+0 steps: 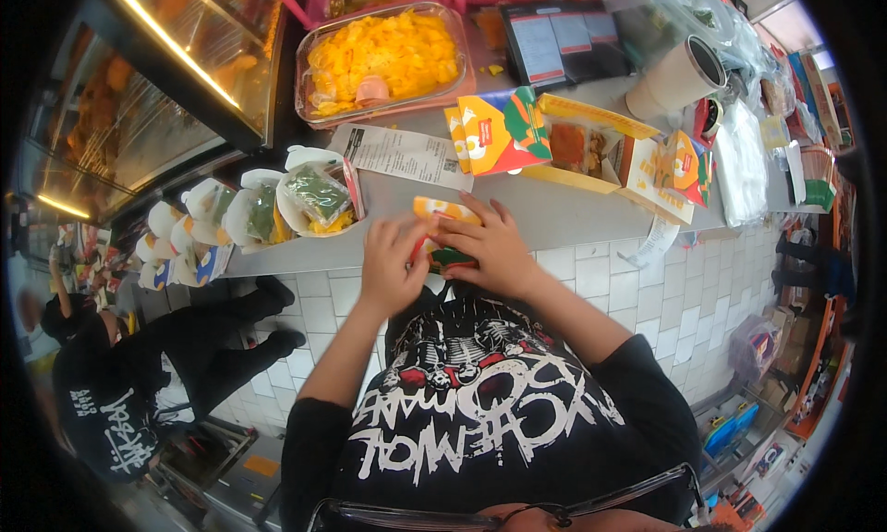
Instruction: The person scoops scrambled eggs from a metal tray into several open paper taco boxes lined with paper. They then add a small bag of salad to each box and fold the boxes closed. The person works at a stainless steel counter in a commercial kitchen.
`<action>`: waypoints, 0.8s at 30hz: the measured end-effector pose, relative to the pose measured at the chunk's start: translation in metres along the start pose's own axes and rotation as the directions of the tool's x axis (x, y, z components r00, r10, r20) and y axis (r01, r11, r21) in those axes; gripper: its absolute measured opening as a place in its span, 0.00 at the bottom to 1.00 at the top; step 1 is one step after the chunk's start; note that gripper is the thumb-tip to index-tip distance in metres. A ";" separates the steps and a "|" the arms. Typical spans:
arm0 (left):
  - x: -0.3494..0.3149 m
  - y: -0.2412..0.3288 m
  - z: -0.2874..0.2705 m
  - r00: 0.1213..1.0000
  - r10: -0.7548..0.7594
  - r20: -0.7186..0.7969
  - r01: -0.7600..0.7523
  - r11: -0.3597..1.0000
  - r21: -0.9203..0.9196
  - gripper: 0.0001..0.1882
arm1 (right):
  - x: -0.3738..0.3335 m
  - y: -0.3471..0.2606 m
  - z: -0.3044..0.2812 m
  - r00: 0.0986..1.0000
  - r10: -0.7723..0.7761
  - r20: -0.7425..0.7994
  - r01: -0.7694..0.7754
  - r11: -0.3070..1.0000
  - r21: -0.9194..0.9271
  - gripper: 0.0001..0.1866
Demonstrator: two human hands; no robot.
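Note:
At the counter's front edge, close to my body, both hands work on a small printed carton (445,209) in orange, yellow, red and green. My left hand (395,262) has its fingers bent in at the carton's left side, where a strip of red shows. Across the right side lies my right hand (499,251), thumb below and fingers over the top, gripping it. The fingers cover much of the carton, so whether its flaps are closed cannot be seen. Just beyond stands a yellow, red and green printed box (504,133), beside an open carton (582,148) with food inside.
Several white food boxes (317,195) with bagged greens line the counter at left. A clear tray (379,61) of yellow pieces and a tablet (565,44) sit behind. A printed slip (404,153), white cup (679,74) and plastic bags (742,162) lie nearby. Another person (139,375) is at left.

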State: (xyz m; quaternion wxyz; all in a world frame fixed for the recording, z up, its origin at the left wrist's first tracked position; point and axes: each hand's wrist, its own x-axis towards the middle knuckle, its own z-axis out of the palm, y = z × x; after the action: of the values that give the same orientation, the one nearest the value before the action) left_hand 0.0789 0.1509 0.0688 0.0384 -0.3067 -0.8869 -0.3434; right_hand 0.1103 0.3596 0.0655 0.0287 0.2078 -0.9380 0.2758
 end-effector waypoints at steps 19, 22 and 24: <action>0.011 0.003 0.053 0.997 -0.077 0.018 0.076 0.995 0.067 0.31 | -0.007 0.015 0.043 0.865 0.438 -0.244 -0.265 0.813 0.519 0.11; 0.011 0.005 0.054 0.996 -0.084 0.028 0.082 0.994 0.066 0.31 | -0.005 0.019 0.041 0.882 0.408 -0.238 -0.246 0.827 0.506 0.11; 0.010 0.005 0.053 0.996 -0.072 0.044 0.069 0.995 0.071 0.31 | -0.005 0.021 0.041 0.887 0.410 -0.212 -0.253 0.816 0.520 0.10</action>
State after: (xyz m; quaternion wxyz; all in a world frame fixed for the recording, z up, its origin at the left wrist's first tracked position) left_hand 0.0811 0.1927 0.0338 0.0164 -0.2817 -0.9091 -0.3064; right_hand 0.1087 0.3559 0.0195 0.0763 -0.0072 -0.8453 0.5287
